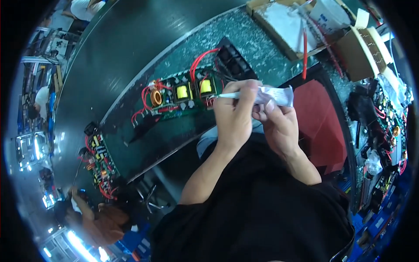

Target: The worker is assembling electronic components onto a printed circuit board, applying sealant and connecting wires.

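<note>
Both my hands are closed around a white squeeze tube (279, 94) with a thin pale nozzle pointing left. My left hand (234, 120) grips it at the nozzle end, thumb on top. Farther back, my right hand (281, 126) holds the flattened tail between thumb and fingers. The nozzle tip reaches the right end of a green circuit board (190, 105) on the bench. That board carries two yellow-wrapped transformers (182, 91), a copper coil (156, 98) and red wires. A black fan (235, 60) stands at its far right end.
A cardboard tray (279, 32) and an open carton (355, 54) occupy the far right. Beside me lies a red sheet (321, 126). More wired boards (102, 161) are at the left; others pile up at the right edge. Another person (102, 222) works at lower left.
</note>
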Motion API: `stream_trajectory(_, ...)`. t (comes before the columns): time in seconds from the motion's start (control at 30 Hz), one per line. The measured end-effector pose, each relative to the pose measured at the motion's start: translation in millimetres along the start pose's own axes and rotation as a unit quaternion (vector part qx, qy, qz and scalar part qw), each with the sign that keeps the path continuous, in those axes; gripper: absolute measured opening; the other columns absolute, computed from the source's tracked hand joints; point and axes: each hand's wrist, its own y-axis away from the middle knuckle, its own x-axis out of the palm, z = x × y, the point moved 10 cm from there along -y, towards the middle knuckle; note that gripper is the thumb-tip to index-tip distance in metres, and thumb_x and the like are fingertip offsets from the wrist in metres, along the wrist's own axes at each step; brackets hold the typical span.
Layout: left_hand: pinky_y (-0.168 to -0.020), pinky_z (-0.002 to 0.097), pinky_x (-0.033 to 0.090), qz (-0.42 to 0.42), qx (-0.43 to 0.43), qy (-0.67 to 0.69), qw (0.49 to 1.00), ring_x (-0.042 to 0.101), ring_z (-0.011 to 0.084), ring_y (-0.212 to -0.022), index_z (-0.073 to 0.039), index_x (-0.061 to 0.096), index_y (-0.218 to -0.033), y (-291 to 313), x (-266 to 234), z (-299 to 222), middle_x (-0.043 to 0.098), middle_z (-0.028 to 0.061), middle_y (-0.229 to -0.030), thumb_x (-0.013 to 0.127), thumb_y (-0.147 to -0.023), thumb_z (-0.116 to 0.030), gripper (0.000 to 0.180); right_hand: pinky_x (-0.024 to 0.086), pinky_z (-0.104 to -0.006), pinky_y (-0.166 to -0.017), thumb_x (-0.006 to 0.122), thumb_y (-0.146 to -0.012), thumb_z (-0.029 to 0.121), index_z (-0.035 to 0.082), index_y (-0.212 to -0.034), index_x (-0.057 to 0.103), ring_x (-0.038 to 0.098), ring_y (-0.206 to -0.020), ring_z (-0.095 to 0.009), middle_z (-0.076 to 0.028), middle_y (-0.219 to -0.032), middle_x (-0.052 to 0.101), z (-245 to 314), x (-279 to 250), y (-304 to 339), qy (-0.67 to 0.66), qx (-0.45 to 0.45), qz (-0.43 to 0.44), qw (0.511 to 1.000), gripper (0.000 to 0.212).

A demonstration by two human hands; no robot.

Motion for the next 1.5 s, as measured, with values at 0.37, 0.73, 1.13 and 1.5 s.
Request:
stream_trajectory(0.37, -0.083, 0.0424, 0.046, -0.079, 0.332, -0.726, 0.597, 0.055, 0.0303, -0.094, -0.008, 0.064, -0.115, 30, -41, -36, 0.057, 0.0103, -0.107, 0.081, -0.082, -0.023, 0.040, 0.062, -0.0346, -0.076, 0.062, -0.100, 0.010, 0.000, -0.119, 0.057, 0.072, -0.089, -0.020, -0.011, -0.104, 0.070, 2, -57, -2, 0.008, -0.105, -0.127, 0.986, 0.023)
stream_trajectory(0.73, -0.079, 0.0391, 0.043, 0.025, 0.266, -0.628, 0.731, 0.056, 0.0232, -0.082, -0.009, 0.067, -0.104, -4, -87, -27, 0.059, 0.0010, -0.082, 0.083, -0.080, -0.016, 0.030, 0.054, -0.0274, -0.075, 0.079, -0.085, -0.001, -0.005, -0.100, 0.069, 0.070, -0.083, -0.017, -0.014, -0.094, 0.072, -27, -1, -13, 0.457, -0.236, -0.005, 0.857, 0.019)
stream_trajectory(1.13, -0.075, 0.0378, 0.043, 0.008, 0.296, -0.597, 0.746, 0.056, 0.0209, -0.076, -0.009, 0.068, -0.105, 0, -95, -24, 0.060, -0.0003, -0.079, 0.084, -0.077, -0.012, 0.033, 0.057, -0.0341, -0.080, 0.080, -0.080, -0.009, -0.004, -0.101, 0.066, 0.072, -0.090, -0.027, -0.018, -0.098, 0.073, -32, 5, -15, 0.444, -0.288, 0.033, 0.848, 0.026)
stream_trajectory(1.5, -0.076, 0.0374, 0.043, -0.002, 0.325, -0.596, 0.735, 0.057, 0.0207, -0.077, -0.007, 0.068, -0.104, 3, -95, -22, 0.061, -0.0009, -0.079, 0.084, -0.078, -0.013, 0.031, 0.057, -0.0323, -0.078, 0.081, -0.080, -0.007, -0.003, -0.102, 0.067, 0.073, -0.089, -0.026, -0.018, -0.098, 0.073, -31, 8, -15, 0.448, -0.297, 0.043, 0.842, 0.026)
